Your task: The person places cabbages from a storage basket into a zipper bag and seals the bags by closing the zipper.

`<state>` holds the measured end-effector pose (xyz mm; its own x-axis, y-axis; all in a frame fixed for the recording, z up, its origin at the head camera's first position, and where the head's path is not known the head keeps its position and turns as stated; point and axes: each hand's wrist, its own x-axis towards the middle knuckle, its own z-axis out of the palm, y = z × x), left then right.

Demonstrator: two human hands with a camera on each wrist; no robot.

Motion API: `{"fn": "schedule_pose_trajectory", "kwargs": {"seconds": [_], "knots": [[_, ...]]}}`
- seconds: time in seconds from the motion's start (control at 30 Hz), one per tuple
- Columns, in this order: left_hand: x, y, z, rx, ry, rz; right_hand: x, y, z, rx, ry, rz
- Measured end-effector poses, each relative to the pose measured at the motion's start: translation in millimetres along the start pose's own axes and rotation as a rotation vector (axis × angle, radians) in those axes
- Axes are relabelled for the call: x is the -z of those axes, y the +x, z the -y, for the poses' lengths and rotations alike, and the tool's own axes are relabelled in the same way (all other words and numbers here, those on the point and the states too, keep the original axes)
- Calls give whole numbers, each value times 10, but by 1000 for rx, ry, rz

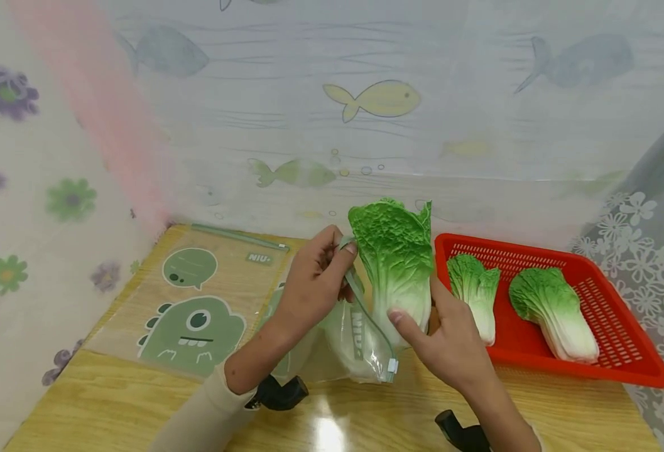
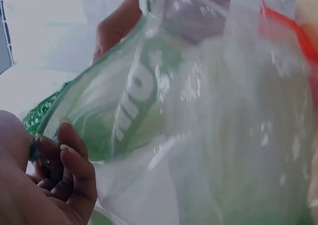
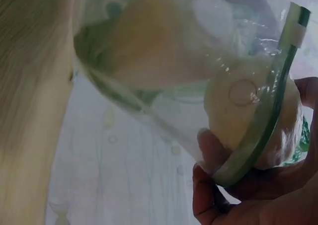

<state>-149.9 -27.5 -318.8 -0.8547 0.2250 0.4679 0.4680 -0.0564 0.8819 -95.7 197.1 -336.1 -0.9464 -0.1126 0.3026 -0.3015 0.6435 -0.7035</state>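
My left hand point(image 1: 315, 276) pinches the green zip edge of a clear zip bag point(image 1: 360, 339) between thumb and fingers. In my right hand point(image 1: 450, 339) is a Chinese cabbage point(image 1: 394, 263), leaves up and tilted, with the thumb across its white base. That base is at the bag's mouth, and the right wrist view shows the cabbage point(image 3: 243, 106) beside the zip strip point(image 3: 273, 111), with fingertips at the bag's rim. A white slider hangs at the near end of the zip. Through the plastic a pale bulky shape shows low in the bag.
A red basket point(image 1: 546, 370) at the right holds two more cabbages, one point(image 1: 473, 295) left and one point(image 1: 555, 314) right. At the left a flat zip bag point(image 1: 196, 301) with a green monster print lies on the wooden table point(image 1: 100, 402). A fish-printed curtain point(image 1: 286, 125) hangs behind.
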Motion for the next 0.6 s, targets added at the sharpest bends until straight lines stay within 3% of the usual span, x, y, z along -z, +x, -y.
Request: {"fn": "schedule_pose_trajectory", "kwargs": {"seconds": [0.1,0.3,0.47,0.6], "knots": [[39,33,7,8,54,-48,1,-2,2,4,-16,36],[186,37,-22,-19,386,-94,-5,-18,-26,117,-87,33],[290,23,-70,31,459,-5,-10,-8,-49,237,-134,61],[317,30,-64,-26,471,65,-12,8,-46,280,-141,87]]}}
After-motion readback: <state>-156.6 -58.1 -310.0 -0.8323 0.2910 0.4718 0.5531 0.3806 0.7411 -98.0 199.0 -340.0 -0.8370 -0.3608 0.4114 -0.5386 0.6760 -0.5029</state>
